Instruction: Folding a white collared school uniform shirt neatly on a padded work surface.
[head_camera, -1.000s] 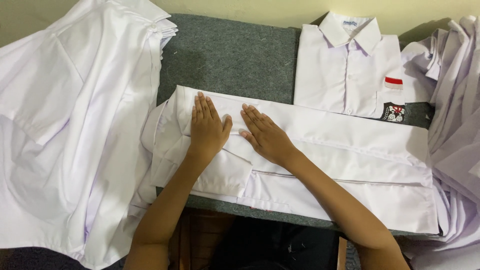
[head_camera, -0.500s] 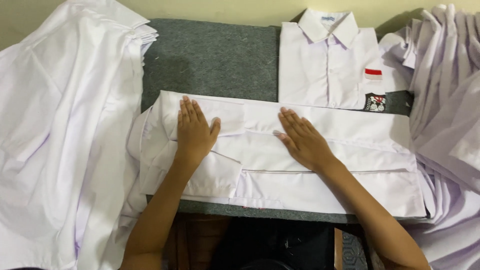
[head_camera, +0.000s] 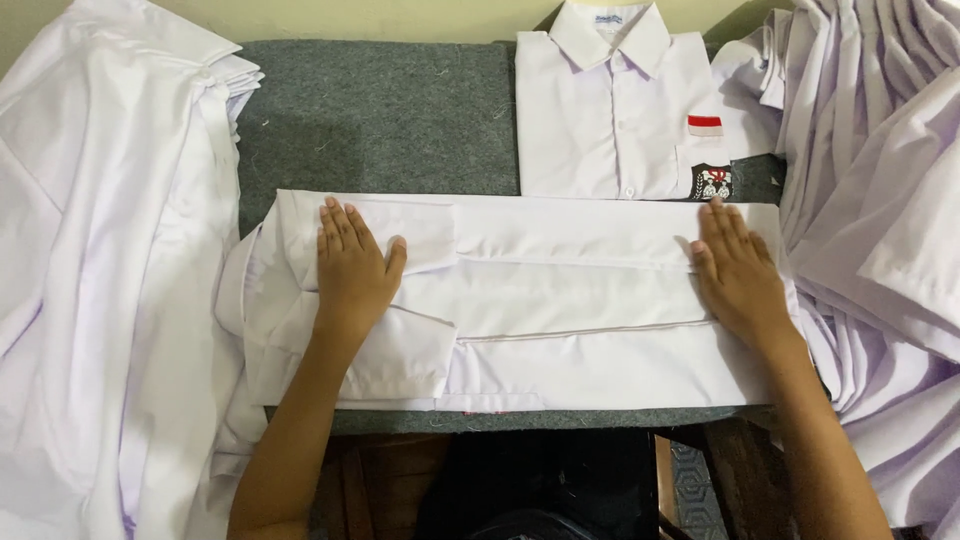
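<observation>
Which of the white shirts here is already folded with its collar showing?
The folded shirt at the top of the grey mat, collar up, red-and-white patch on its pocket. The long shirt under both hands lies face down; the side piles are loose.

bare grey mat (head_camera: 375, 115) open beyond the long folded shirt (head_camera: 560, 300), folded shirt (head_camera: 625, 110) behind right, shirt heaps (head_camera: 100, 270) crowding both sides

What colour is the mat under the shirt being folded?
Dark grey, a felt-like mat, shown best in the head view.
</observation>
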